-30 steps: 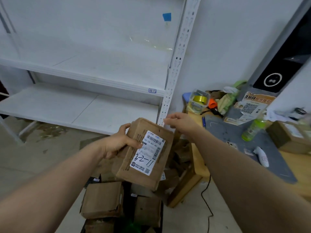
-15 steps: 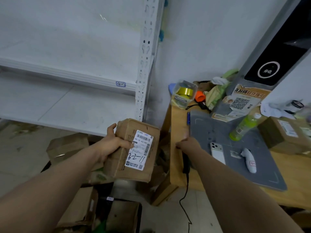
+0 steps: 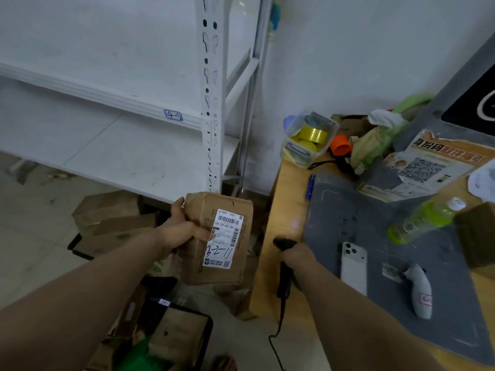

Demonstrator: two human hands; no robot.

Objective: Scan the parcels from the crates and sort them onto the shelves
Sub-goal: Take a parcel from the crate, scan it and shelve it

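Note:
My left hand [image 3: 184, 231] grips a brown cardboard parcel [image 3: 227, 271] by its left edge, thumb across the front. The parcel's white shipping label [image 3: 225, 238] faces up, with a barcode and handwritten digits. My right hand [image 3: 297, 255] is curled round the handle of a black corded barcode scanner [image 3: 284, 274] at the left edge of the wooden table [image 3: 270, 266], just right of the parcel. Below, a black crate [image 3: 206, 333] on the floor holds more cardboard parcels [image 3: 176, 336]. The white metal shelves [image 3: 120, 145] stand behind, bare.
On the table lie a grey mat [image 3: 375, 236], a white phone [image 3: 353, 266], a white handheld device [image 3: 419, 290], a green bottle [image 3: 426, 220], a clear box with yellow tape [image 3: 308, 137] and a QR-code sign [image 3: 426, 167]. Flattened boxes [image 3: 112, 218] lie under the shelf.
My right hand dropped from beside the parcel to the table edge and took hold of the scanner. The view swung right; the left hand kept its hold on the parcel.

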